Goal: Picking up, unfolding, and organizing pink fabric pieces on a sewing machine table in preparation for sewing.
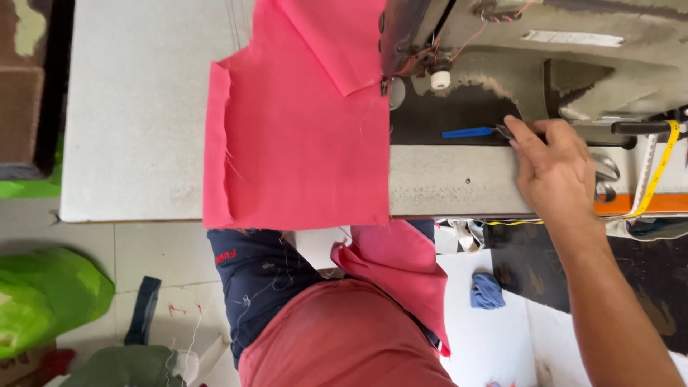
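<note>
The bench [136, 107] is a pale grey slab with a worn, speckled top. Pink fabric [294, 136] lies flat across its middle, the lower hem reaching the near edge and spilling over it. One side of the cloth is folded into a narrow raised strip. A sewing machine [516, 64] stands on the right part of the bench, its dark bed set against the cloth's right edge. On that bed lies a small blue-handled tool [467, 132], possibly tweezers. A yellow measuring tape [663, 168] hangs near the right end.
</note>
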